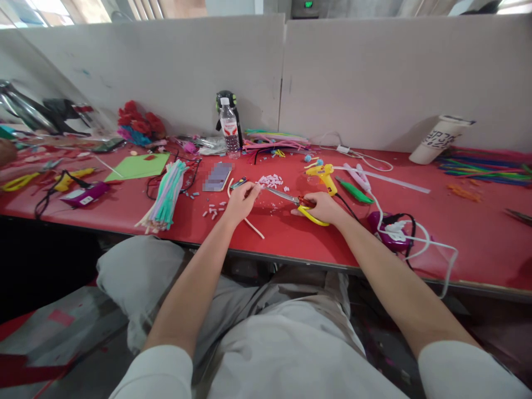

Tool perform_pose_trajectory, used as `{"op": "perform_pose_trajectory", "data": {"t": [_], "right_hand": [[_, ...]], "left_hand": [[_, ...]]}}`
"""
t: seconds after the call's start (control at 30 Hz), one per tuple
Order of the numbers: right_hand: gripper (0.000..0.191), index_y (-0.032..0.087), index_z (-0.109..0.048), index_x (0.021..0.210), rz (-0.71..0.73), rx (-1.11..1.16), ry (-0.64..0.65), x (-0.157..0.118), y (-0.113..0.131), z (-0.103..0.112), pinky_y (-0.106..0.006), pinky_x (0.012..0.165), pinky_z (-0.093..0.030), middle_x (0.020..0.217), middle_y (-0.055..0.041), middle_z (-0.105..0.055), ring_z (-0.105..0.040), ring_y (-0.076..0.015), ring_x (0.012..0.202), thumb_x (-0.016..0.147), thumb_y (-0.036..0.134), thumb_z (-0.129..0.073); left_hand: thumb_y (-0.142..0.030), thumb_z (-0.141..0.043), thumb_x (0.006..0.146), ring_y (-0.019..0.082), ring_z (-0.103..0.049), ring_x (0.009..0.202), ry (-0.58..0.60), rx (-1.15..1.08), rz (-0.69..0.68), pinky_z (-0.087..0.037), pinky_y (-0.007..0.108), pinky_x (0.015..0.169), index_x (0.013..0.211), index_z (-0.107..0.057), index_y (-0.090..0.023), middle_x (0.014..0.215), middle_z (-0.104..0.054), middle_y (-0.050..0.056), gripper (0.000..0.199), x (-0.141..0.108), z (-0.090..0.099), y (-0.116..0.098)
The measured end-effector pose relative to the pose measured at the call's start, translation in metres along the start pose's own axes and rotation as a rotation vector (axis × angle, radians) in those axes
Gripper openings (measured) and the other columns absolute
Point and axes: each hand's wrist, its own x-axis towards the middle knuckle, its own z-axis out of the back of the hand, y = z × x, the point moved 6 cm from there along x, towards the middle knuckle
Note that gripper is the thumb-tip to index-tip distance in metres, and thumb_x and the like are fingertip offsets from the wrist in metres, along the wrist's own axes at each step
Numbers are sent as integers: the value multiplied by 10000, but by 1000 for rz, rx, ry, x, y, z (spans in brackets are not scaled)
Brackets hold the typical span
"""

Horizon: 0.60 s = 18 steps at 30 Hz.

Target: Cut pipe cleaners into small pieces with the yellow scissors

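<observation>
My right hand [322, 208] grips scissors [307, 213] with yellow and red handles. Their blades point left, with the tips close to my left fingertips. My left hand [243, 202] is pinched on a pale pipe cleaner, of which only a small pinkish end shows at the fingertips. Under that hand a cream-coloured strip [254, 228] curves towards the table's front edge; I cannot tell whether it is the same piece. A heap of short pink cut pieces [270, 181] lies just beyond the blades. More pieces [214, 210] are scattered to the left.
A phone [218, 177], a bundle of pastel pipe cleaners [166, 194] and a green sheet [139, 167] lie left on the red table [286, 244]. Behind stands a water bottle [230, 130]. To the right are a yellow glue gun [324, 176], a corded purple box [388, 233] and a cup [436, 139].
</observation>
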Motion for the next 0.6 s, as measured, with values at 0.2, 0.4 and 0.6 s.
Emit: {"op": "perform_pose_trajectory", "data": {"t": [0.2,0.4,0.6], "right_hand": [[600,203,-408,594,9,-34,2,1,1,0,-279,526,-233,568,38,-382,-340,-106,556,654,741,-667],[596,201,-414,579,29,-89,-5,3,1,1,-282,530,-230,557,30,-407,-336,-106,549,671,741,-648],[610,201,-414,587,6,-77,6,2,3,2,-286,533,-228,559,33,-403,-329,-104,549,664,761,-646]], "left_hand": [[-509,-505,917,143,-554,645,-1,-3,8,-437,269,621,802,-642,-183,714,-631,21,373,-1,0,1],[-512,-512,913,140,-550,629,-6,-6,11,-430,266,602,791,-642,-179,693,-622,20,378,-1,0,1],[-500,-515,915,143,-567,644,2,-39,23,-450,270,624,792,-640,-178,711,-632,26,366,0,-1,4]]}}
